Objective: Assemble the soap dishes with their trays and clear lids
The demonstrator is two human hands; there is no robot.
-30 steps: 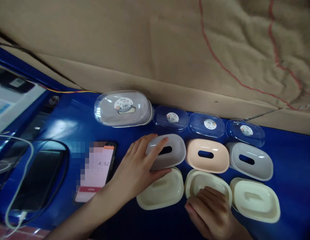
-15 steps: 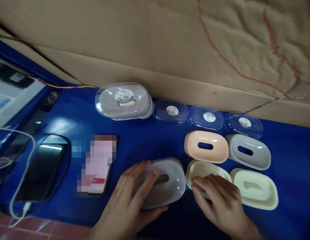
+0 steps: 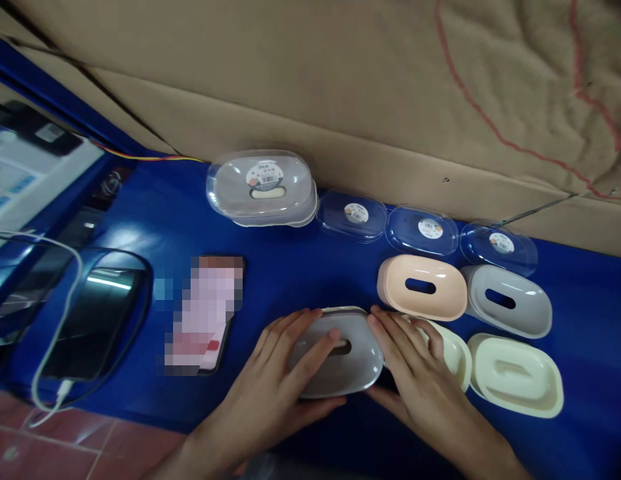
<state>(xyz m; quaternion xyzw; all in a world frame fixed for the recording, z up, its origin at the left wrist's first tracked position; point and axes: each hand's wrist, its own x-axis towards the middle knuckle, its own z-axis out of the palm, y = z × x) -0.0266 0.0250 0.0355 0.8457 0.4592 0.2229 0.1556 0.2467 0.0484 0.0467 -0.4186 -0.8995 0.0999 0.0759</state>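
Note:
Both my hands are around a grey oval soap dish [image 3: 317,377] with a slot in its middle. My left hand [image 3: 285,367] grips its left side, index finger laid over the top by the slot. At its right end my right hand [image 3: 410,357] has fingers at the back and thumb at the front. A pale rim shows behind the grey dish, and something pale is visible in the slot. Partly covered by my right hand is a cream oval tray [image 3: 457,353]. Another cream tray [image 3: 517,377] lies to its right.
Behind the trays sit a peach dish [image 3: 430,287] and another grey dish [image 3: 525,303]. Three clear lids [image 3: 423,230] line the cardboard wall [image 3: 290,80]. A lidded stack of dishes [image 3: 260,187] stands back left. Two phones, one a pink-screened phone [image 3: 205,313], and a white cable [image 3: 43,373] lie left.
My right hand has moved left from the cream tray onto the right end of the grey dish. A pale rim now shows behind that dish. The camera view has shifted slightly.

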